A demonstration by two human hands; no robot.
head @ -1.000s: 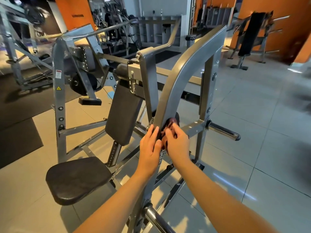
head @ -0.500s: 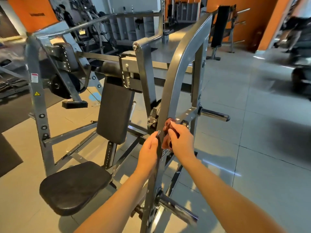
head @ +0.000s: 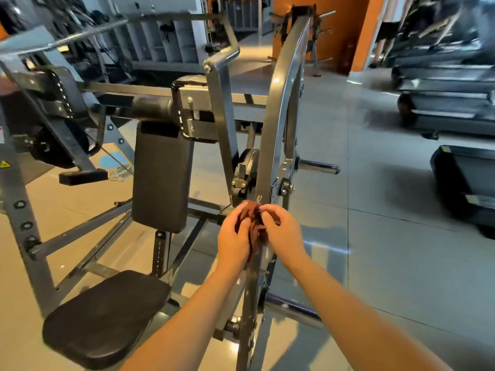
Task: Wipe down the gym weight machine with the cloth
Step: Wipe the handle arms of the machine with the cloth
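Two bare forearms reach up from the bottom edge to the curved grey upright [head: 278,108] of the plate-loaded weight machine [head: 222,108]. The left hand [head: 233,236] sits just left of that upright and the right hand [head: 284,234] just right of it. Both have their fingers curled in, and they pinch a bunched dark reddish-brown cloth [head: 254,223] between them. The cloth hangs right in front of the upright's lower part, but whether it presses on the metal cannot be told. Left of the upright and lower lies the black seat pad [head: 104,319], with the black back pad [head: 160,175] standing above and beyond it. A chrome weight peg [head: 317,167] sticks out to the right of the upright, just above the hands. On the grey tiled floor [head: 375,263] well to the right of the upright is a black treadmill [head: 463,183], blurred. Far behind the upright's top is an orange wall [head: 321,36].
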